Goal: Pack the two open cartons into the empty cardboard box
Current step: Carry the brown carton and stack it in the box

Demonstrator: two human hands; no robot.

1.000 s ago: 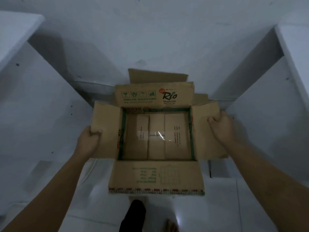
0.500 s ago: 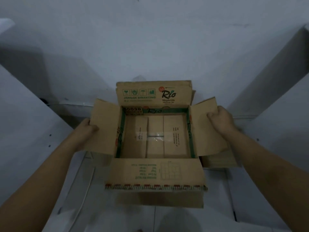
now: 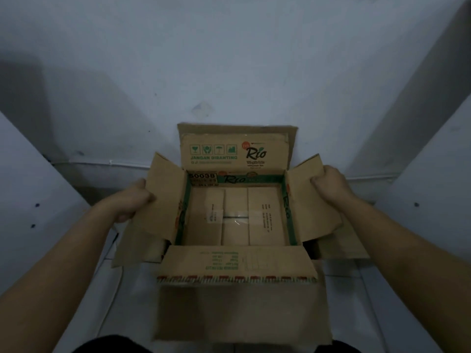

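A: Where does the open Rio carton [image 3: 239, 220] sit?
B: At centre, inside a larger cardboard box [image 3: 242, 312] whose flaps project at left and right.
A: And the hands?
B: Left hand [image 3: 132, 200] grips the carton's left flap [image 3: 160, 200]; right hand [image 3: 331, 186] grips its right flap [image 3: 312, 200].

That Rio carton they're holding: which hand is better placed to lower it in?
Probably neither alone. The left hand grips the left flap, the right hand grips the right flap, so the Rio carton needs both.
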